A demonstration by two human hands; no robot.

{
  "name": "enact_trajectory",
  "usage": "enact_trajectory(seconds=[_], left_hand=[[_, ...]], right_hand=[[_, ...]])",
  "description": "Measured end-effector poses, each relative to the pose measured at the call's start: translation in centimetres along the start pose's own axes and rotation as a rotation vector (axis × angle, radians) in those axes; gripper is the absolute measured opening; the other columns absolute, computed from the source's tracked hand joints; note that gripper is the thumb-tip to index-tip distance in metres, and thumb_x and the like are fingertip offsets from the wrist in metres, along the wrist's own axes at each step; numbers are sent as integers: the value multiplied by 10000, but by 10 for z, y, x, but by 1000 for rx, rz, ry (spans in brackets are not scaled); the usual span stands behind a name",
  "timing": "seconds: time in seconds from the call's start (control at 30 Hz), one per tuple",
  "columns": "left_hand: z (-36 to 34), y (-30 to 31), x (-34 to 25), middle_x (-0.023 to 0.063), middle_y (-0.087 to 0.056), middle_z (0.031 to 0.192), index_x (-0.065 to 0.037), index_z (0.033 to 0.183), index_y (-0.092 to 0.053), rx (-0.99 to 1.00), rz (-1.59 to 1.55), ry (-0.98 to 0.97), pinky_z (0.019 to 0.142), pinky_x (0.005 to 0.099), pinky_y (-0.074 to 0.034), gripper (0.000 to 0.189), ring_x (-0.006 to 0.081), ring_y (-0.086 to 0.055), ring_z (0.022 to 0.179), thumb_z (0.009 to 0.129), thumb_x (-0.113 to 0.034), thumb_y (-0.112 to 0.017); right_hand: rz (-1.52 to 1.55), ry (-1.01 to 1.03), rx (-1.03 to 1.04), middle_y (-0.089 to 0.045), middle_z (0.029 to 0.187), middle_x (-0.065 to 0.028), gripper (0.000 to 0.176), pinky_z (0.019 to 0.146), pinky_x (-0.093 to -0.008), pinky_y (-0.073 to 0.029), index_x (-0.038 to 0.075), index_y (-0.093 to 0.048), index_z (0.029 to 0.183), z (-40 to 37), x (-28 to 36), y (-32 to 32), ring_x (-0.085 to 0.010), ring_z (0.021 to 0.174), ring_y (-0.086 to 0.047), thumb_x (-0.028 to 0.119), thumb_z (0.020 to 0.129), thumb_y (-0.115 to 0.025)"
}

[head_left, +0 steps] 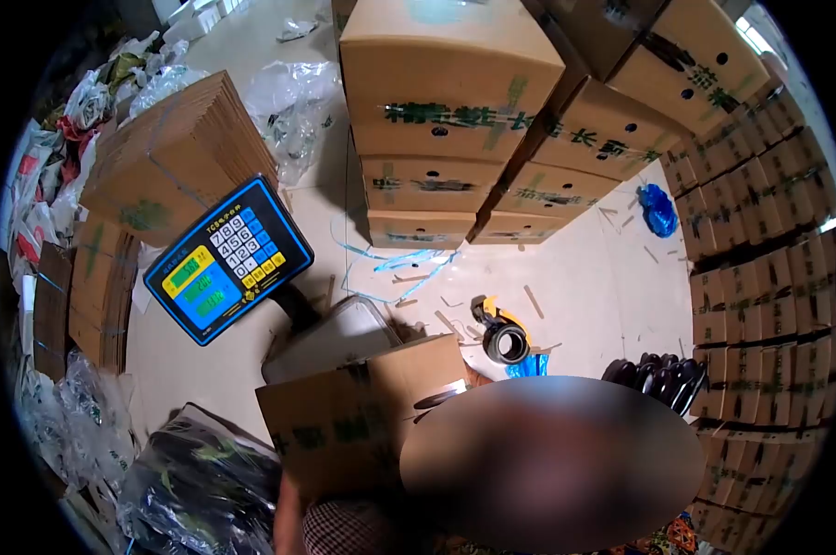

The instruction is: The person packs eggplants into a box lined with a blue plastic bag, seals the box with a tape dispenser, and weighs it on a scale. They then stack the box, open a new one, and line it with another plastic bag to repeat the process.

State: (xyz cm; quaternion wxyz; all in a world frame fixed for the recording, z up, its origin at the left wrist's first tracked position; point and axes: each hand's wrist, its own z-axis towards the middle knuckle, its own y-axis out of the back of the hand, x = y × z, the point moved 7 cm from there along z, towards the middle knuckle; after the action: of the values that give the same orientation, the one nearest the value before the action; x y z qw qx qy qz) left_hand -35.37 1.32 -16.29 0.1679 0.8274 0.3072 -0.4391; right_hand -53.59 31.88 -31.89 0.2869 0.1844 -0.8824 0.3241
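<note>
A cardboard box with green print stands tilted at the lower middle, against the metal pan of a scale. At its lower left edge a bare forearm shows, probably my left; the hand's fingers are hidden. A small patch of skin shows beside the box's upper right corner, too little to tell whose hand it is. Near it lies a shiny, pale object on the box. A large blurred oval covers the area to the right, and my right hand cannot be made out. Checkered cloth shows at the bottom.
The scale's display stands at left, beside flattened cartons. Stacked boxes rise behind; more boxes line the right. A tape dispenser, blue plastic and dark long objects lie on the floor. Black plastic is lower left.
</note>
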Motion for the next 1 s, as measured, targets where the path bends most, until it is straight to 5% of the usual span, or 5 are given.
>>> enact_trajectory(seconds=[0.6, 1.0], left_hand=[[-26, 8, -45, 117, -498, 1325, -64, 1378, -418, 115, -29, -94, 981, 360, -441, 553, 233, -505, 1184, 996, -462, -378], [-53, -15, -93, 110, -523, 1298, -53, 1366, -427, 224, -132, -167, 966, 354, -452, 531, 225, -525, 1157, 999, -436, -396]], right_hand=[[205, 296, -17, -529, 1286, -147, 681, 1015, -450, -412, 47, -415, 1345, -78, 138, -23, -289, 1159, -523, 596, 962, -291], [517, 529, 171, -553, 1254, -150, 701, 1006, -467, -421, 33, -446, 1310, -137, 214, -96, -305, 1146, -538, 618, 947, -315]])
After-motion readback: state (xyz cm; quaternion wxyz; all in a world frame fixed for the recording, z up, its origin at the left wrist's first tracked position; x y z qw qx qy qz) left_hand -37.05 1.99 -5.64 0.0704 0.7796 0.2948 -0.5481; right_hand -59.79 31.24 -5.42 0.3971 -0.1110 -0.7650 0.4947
